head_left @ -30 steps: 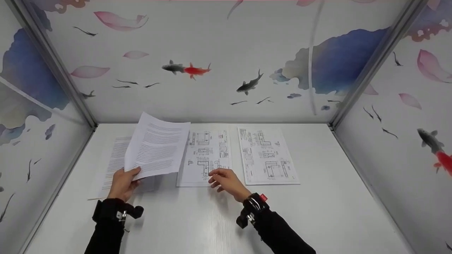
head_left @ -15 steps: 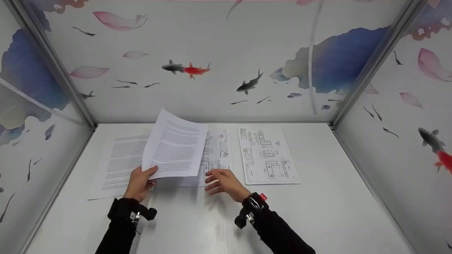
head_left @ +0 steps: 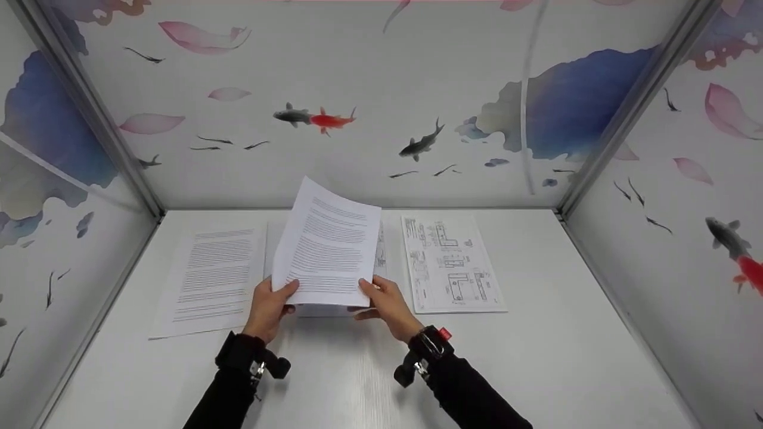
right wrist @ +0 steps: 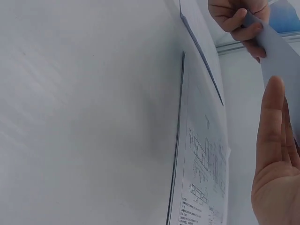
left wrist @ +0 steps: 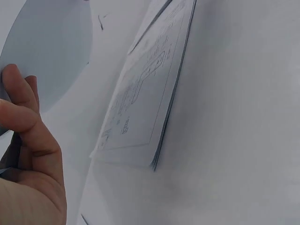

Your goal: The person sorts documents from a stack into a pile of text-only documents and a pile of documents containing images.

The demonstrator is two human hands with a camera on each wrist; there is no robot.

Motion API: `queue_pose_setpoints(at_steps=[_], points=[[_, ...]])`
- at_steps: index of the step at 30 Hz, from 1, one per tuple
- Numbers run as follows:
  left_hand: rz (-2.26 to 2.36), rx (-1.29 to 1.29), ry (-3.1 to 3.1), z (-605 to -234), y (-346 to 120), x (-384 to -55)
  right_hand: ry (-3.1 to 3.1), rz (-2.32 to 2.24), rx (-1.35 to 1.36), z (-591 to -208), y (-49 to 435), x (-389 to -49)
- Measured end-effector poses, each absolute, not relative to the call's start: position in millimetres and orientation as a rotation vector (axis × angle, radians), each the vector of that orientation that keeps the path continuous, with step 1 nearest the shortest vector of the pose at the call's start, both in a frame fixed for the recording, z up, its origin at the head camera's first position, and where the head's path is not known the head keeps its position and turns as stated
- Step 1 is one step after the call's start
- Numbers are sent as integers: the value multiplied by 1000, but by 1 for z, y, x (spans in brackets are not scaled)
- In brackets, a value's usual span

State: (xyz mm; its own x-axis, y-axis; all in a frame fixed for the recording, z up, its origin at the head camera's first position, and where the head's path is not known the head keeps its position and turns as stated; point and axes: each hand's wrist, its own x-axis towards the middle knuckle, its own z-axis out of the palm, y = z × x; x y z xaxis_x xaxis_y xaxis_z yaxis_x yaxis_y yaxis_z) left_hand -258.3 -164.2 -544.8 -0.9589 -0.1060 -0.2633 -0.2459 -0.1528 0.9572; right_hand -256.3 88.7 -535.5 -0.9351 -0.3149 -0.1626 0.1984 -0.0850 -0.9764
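Observation:
Printed paper [head_left: 334, 250], covered in lines of text, is held up above the table and tilted toward me; whether it is more than one sheet I cannot tell. My left hand [head_left: 269, 310] grips its lower left corner, thumb in front and fingers behind. At the lower right corner my right hand [head_left: 390, 307] pinches it, with the thumb on the front. The right wrist view shows straight right fingers [right wrist: 272, 112] behind the paper. Below lies a stack of technical drawings [head_left: 325, 311], mostly hidden by the paper in the head view.
Another text page [head_left: 208, 280] lies at the left of the white table [head_left: 554, 357]. A second stack of drawings [head_left: 456, 268] lies to the right. Patterned panels [head_left: 369, 161] close off the back and both sides.
My left hand has carried the printed paper rightward from over the left page to over the middle drawings. My right hand, previously empty, now holds the paper's lower right corner.

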Motion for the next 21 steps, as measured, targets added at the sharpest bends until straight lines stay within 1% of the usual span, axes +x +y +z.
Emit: queue_pose_setpoints(at_steps=[5,8,15,18,21], points=[[2247,-326,2122,-544,-148,-255,2027,-2119,-4,-537,87,-258],[2195,-246,2213,-542,-143,-254,2100,-2119,15,-539,91,-260],[2042,-48,2353,-536,-145,-252,2059,-2165,66,-541,111,-264],[1886,21,2401,-535,-145,-250,2082,-2134,75,-542,122,-265],[1698,-2,2510,-535,-140,-249,2122,-2103,81,-543,130,-266]])
